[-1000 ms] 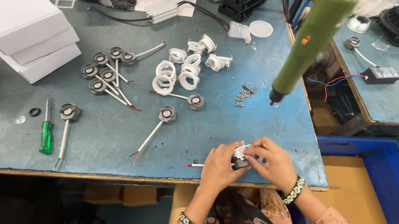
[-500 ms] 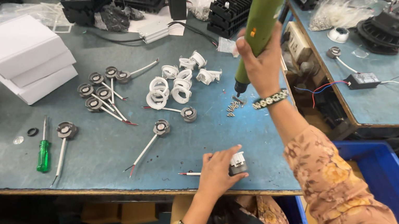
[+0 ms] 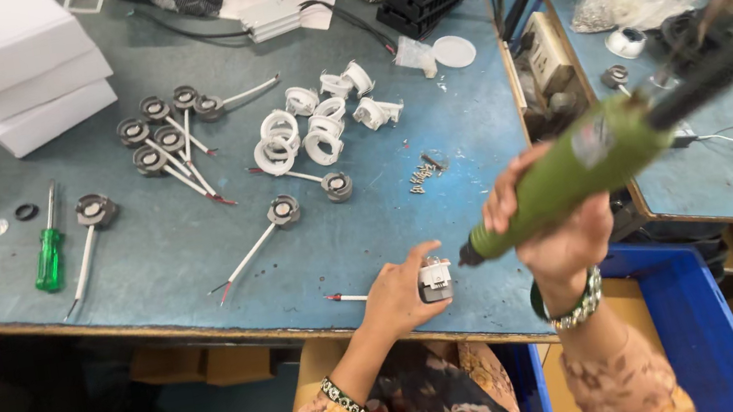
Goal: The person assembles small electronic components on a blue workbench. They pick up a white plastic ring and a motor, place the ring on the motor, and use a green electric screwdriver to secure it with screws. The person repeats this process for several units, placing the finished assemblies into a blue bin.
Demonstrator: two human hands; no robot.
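Slippage is the main risk here: the small grey-and-white fitting (image 3: 435, 280) sits close to the near edge of the worktop (image 3: 153, 267), pinned only by the fingers of the left hand (image 3: 397, 296), which grasps it from the side. Its thin red-tipped lead (image 3: 344, 297) trails to the left along that edge. The right hand (image 3: 552, 229) is clenched around the green powered screwdriver (image 3: 575, 173), whose dark tip hangs just beside the fitting, angled rather than upright. If the bit meets the fitting at this slant, it could skate off and nick the left fingers, or push the part over the edge. The heavy black cable (image 3: 731, 54) pulling at the tool's top end could also drag the tip sideways. Loose screws (image 3: 422, 171) lie well apart, toward the middle of the worktop.
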